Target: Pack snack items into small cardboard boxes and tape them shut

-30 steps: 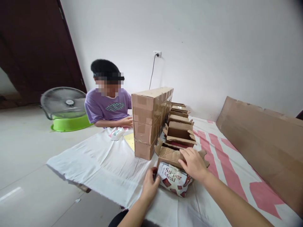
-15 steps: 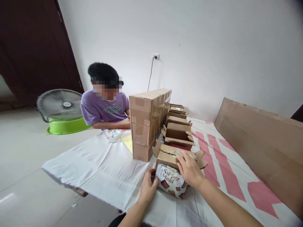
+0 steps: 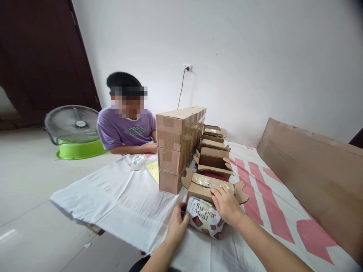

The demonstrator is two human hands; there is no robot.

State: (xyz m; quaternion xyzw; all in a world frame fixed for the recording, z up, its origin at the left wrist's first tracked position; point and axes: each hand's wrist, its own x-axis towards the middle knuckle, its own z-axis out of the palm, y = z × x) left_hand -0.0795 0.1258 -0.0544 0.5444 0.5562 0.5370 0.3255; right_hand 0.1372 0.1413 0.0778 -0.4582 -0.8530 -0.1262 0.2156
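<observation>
Both of our hands are on one printed packet, which lies on the white cloth at the near end of the bench, just in front of an open cardboard box. The packet is white with dark red squares and the words "Su-per Meal". Its far end touches the mouth of this box or goes a little into it; we cannot tell which. Our left hand has its grip closed on the left end of the packet, with the thumb against the side. Our right hand lies flat on top with the grip released. Its palm is on the packet and its spread fingers reach the taped front flap of the box.

Behind this box more open boxes stand in a row that goes toward the wall. To the left of the row, touching it or just beside it, three closed taped cartons are stacked one upon another. At our right a long cardboard sheet stands on its edge along the side of the bench.

Another person in a purple shirt sits at the far left side, forearm on the bench, near a small white object and a yellow sheet. Behind this person a fan and a green basin are on the floor, close together.
</observation>
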